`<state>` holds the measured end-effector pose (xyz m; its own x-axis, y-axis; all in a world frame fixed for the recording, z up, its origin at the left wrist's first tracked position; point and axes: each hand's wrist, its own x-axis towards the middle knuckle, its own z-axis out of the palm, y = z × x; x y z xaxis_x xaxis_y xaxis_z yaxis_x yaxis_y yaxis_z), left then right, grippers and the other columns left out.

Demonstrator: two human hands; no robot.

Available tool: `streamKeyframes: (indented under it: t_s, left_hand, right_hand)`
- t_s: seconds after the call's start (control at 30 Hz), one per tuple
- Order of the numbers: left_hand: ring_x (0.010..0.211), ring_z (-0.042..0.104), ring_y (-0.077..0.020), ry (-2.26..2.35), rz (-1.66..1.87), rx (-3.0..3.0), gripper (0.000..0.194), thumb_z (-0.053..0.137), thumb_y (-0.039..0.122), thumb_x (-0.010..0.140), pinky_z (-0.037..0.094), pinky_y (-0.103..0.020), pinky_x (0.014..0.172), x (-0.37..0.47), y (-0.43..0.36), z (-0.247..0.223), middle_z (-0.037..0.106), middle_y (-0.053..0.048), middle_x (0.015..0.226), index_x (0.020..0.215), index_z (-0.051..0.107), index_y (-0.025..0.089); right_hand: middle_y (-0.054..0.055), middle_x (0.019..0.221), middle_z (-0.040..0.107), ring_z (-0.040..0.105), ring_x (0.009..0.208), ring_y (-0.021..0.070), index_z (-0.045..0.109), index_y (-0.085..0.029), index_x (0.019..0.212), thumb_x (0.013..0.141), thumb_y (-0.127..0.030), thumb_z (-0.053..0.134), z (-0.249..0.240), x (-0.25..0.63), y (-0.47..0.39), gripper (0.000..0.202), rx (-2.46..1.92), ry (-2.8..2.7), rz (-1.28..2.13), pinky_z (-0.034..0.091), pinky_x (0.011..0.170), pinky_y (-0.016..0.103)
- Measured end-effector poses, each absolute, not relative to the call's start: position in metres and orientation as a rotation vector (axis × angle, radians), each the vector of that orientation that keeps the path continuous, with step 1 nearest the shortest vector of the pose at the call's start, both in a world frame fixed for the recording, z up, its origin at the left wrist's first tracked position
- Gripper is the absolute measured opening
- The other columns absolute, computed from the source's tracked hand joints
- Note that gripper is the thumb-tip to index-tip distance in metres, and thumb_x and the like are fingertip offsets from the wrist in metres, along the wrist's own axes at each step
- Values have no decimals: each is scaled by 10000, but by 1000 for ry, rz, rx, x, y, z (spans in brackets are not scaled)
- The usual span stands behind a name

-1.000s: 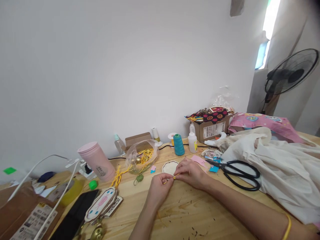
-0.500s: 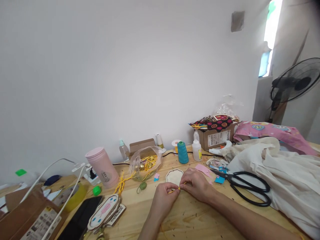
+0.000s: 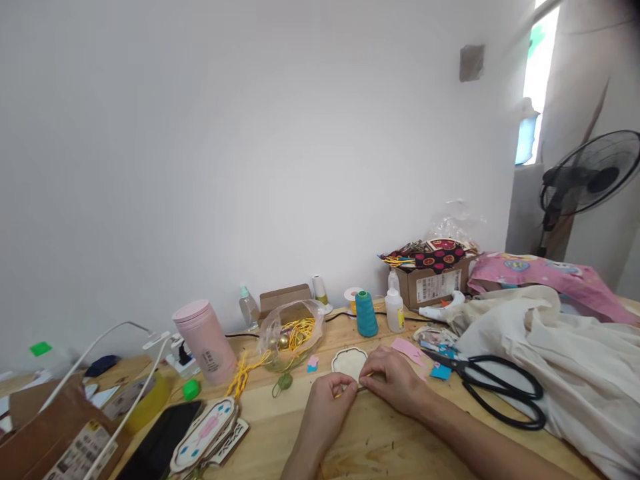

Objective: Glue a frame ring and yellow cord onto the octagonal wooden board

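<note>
My left hand is closed in a pinch on a thin yellow cord. Beside it, my right hand pinches the same cord, with only a small gap between the fingertips. Most of the cord is hidden by my fingers. Just behind my hands a cream plaque with a dark scalloped border lies flat on the wooden table. A small pink and blue cutout lies left of the plaque, and a green thread bundle is farther left.
Black-handled scissors lie right, beside white cloth. Behind stand a teal thread cone and a glue bottle. To the left are a plastic bag of yellow cord, a pink tumbler, decorated plaques and a phone.
The fingertips of my two hands have drawn slightly apart along the cord. The whole scene sits a little lower as the camera tilts up.
</note>
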<state>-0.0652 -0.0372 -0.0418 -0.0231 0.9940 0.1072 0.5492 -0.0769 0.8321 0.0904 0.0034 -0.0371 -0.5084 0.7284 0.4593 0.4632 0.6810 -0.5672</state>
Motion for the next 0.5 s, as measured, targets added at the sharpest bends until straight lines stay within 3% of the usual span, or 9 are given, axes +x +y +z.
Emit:
streamKeyframes:
  t_s: [0.27, 0.5]
  left_hand:
    - [619, 534, -169, 1582, 1017, 1654, 268, 486, 338, 676, 379, -233, 569, -67, -35, -43, 645, -52, 647, 662, 643, 121]
    - [538, 498, -139, 1596, 1020, 1587, 292, 518, 376, 653, 357, -221, 509, -71, -32, -49, 609, -31, 576, 666, 637, 110]
  right_hand:
    - [-12, 658, 618, 511, 685, 136, 641, -216, 648, 675, -164, 553, -39, 84, 3, 106, -916, -2152, 498, 345, 651, 248]
    - [-1, 671, 615, 516, 710, 142, 632, -210, 644, 675, -140, 553, -43, 81, 4, 110, -879, -2117, 522, 362, 664, 251]
